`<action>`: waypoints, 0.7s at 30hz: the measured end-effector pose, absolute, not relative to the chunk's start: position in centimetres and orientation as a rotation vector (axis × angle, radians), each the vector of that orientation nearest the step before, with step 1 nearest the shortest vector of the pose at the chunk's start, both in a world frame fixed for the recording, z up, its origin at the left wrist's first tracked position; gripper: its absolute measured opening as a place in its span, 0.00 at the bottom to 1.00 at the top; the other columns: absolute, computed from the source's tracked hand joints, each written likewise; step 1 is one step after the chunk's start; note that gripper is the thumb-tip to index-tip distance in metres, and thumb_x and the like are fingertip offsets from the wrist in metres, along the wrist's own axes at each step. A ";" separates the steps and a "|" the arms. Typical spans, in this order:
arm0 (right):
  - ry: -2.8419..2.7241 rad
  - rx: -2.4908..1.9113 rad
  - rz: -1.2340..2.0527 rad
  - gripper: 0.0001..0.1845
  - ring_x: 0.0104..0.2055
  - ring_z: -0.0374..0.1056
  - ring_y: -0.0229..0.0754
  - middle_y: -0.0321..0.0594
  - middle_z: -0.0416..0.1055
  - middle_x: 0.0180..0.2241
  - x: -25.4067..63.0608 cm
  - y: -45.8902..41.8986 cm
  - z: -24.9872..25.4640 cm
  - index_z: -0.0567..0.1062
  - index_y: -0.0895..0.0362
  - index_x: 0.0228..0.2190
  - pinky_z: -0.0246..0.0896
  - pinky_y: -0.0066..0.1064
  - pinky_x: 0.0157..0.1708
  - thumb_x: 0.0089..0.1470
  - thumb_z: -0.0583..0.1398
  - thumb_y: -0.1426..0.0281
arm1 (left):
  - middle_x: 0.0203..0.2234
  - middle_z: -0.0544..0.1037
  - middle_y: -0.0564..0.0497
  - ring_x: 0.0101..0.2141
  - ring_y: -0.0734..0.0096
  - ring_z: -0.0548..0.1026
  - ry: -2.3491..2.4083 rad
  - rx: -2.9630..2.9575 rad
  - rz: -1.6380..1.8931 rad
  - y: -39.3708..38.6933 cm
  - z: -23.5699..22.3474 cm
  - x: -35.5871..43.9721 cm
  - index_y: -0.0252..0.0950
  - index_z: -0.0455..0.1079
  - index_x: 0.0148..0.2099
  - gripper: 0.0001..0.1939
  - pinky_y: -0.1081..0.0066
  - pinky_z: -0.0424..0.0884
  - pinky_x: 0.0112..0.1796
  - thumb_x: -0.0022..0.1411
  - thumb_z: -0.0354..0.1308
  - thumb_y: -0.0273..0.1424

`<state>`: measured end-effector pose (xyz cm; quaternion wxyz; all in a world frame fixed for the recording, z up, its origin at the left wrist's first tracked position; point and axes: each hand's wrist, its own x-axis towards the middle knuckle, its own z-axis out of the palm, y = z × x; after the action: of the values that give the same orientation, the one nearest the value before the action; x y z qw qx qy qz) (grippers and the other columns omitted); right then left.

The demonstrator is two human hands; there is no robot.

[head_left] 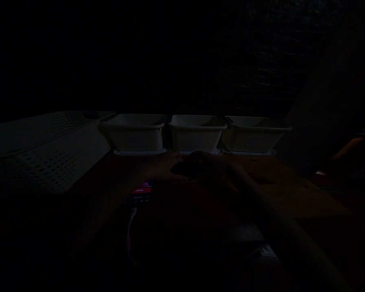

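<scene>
In very dim light, the left hand (167,167) and the right hand (212,163) are brought close together at the centre of the frame, low over the tabletop (304,194). The fingers of both are turned inward, towards each other, but they are lost in shadow; whether they are released, clenched or closed on something small cannot be told. The nearest thing that can be made out is the middle tub (196,138), which is placed at the centre of the frame, straight beyond the fingers and just above them in the picture. The right hand is set more squarely below this tub, while the left hand is set below the gap between it and the left tub (135,136); whether the pale rim under the middle tub is touched cannot be told. With the right tub (254,136), a row is formed running left to right across the frame, crosswise to the forearms; the middle tub's own long axis cannot be judged from so low an angle. A perforated basket (91,150) is seen at the left edge, and a lit phone (142,192) is seen below the left wrist, with a cable (129,231) near its lower end.
</scene>
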<state>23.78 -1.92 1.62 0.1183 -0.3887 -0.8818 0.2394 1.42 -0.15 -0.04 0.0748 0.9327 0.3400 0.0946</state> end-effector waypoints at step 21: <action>-2.573 -1.128 0.637 0.17 0.43 0.66 0.40 0.44 0.66 0.45 23.6 -1.7 1.5 0.68 0.60 0.46 0.65 0.38 0.42 0.57 0.55 0.64 | 0.51 0.66 0.47 0.47 0.60 0.67 1.033 2.761 0.290 -0.6 0.3 1.5 0.41 0.63 0.55 0.29 0.67 0.63 0.44 0.53 0.56 0.49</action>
<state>23.57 -1.71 1.52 0.1299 -0.3883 -0.8856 0.2192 1.50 -0.61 0.30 0.0896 0.9284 0.3472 0.0974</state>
